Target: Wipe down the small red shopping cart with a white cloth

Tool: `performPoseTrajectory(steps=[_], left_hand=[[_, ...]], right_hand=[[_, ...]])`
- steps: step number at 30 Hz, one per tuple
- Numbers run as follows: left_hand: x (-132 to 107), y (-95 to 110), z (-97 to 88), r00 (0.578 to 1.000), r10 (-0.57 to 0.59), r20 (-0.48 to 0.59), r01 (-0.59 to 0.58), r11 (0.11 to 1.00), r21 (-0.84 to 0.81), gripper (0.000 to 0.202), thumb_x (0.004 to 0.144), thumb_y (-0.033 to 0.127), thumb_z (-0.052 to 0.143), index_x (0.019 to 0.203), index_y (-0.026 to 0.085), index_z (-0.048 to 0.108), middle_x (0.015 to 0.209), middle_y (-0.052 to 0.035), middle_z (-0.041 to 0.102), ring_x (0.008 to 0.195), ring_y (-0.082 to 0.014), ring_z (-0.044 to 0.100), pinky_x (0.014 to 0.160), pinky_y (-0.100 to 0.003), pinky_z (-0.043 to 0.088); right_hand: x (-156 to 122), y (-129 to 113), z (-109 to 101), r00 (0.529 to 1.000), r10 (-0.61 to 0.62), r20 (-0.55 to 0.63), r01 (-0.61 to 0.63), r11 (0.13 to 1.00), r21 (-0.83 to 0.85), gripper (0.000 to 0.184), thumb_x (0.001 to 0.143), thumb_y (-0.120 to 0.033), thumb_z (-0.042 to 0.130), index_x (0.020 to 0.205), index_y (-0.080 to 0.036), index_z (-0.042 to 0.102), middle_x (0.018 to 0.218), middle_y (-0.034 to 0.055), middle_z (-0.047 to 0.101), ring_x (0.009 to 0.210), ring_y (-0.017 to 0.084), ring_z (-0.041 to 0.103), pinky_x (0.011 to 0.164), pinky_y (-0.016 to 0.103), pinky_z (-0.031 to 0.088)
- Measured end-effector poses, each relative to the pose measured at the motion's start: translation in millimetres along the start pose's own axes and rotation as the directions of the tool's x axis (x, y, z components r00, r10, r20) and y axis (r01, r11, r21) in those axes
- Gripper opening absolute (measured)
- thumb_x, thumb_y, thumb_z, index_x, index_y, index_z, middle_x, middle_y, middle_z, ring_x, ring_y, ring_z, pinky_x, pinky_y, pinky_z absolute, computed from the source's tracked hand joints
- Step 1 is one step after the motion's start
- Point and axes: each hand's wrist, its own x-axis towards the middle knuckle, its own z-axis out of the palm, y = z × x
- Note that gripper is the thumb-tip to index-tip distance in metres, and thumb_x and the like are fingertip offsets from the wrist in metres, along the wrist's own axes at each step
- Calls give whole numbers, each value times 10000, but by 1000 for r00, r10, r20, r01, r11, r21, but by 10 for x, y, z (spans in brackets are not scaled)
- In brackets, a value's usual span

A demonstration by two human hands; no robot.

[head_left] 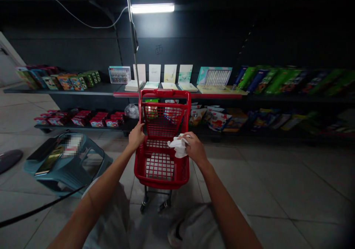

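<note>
I'm pinching a white cloth in my right hand, fingers bunched, at the R rim of the red mini cart; my left hand is curling round its L side, long axis running fwd from me.

Upper shelf: boxes at left, booklets stacked at centre, cards upright behind. Lower shelf: red boxes at left, printed packets at centre. Tile floor: teal stool bearing phones, and a red cart on casters.
</note>
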Motion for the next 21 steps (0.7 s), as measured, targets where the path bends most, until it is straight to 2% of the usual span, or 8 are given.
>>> performPoseTrajectory(steps=[5, 9, 12, 15, 17, 18, 21], left_hand=[[0, -34, -65, 1000, 9, 23, -11, 997, 80, 477, 963, 231, 461, 1406, 291, 626, 1521, -43, 585, 1179, -294, 692, 1029, -438, 551], [8, -36, -81, 999, 23, 31, -25, 996, 80, 492, 962, 224, 442, 1422, 278, 611, 1565, -21, 539, 1211, -290, 680, 1055, -436, 544], [-3, -29, -71, 999, 33, 38, -35, 998, 61, 512, 968, 227, 438, 1463, 259, 566, 1632, -19, 451, 1303, -273, 628, 1126, -421, 502], [-64, -31, -44, 997, 53, 60, -57, 996, 67, 570, 978, 271, 461, 1546, 225, 453, 1706, -67, 305, 1450, -273, 496, 1168, -413, 467], [-125, -41, -24, 991, 93, 97, -103, 989, 110, 627, 979, 297, 479, 1587, 188, 373, 1743, -117, 161, 1505, -308, 420, 1145, -438, 488], [-154, -49, -16, 987, 111, 120, -127, 983, 132, 640, 980, 302, 482, 1594, 174, 355, 1751, -137, 94, 1499, -331, 427, 1122, -452, 506], [-207, -79, -3, 978, 121, 169, -149, 976, 160, 593, 991, 278, 463, 1571, 177, 392, 1752, -157, 7, 1363, -354, 582, 1072, -464, 542]], right_hand=[[8, 20, 68, 998, 30, 46, -27, 998, -53, 289, 897, -113, 494, 996, -209, 748, 1187, 74, 690, 1118, 216, 599, 985, 306, 494], [-12, -108, 73, 993, 113, 44, -108, 988, -108, 320, 939, -186, 458, 1111, -198, 728, 1266, 93, 665, 1149, 240, 576, 1036, 342, 483], [-77, -195, 58, 992, 121, 42, -114, 985, -131, 373, 946, -350, 526, 1229, -168, 687, 1414, 131, 577, 1264, 288, 514, 1118, 404, 451], [-175, -209, 91, 997, 41, 66, -32, 991, -132, 576, 840, -471, 681, 1312, -145, 621, 1587, 165, 405, 1459, 347, 342, 1215, 494, 360], [-225, -162, 144, 998, 18, 66, -11, 995, -104, 559, 836, -422, 676, 1314, -141, 601, 1642, 170, 327, 1535, 342, 247, 1254, 530, 299], [-238, -125, 176, 998, 22, 66, -17, 997, -78, 511, 860, -386, 641, 1306, -141, 601, 1650, 169, 319, 1554, 328, 228, 1265, 534, 281], [-233, 5, 265, 995, 46, 91, -48, 999, 17, 433, 930, -301, 521, 1325, -143, 596, 1647, 163, 349, 1580, 274, 227, 1281, 511, 269]])
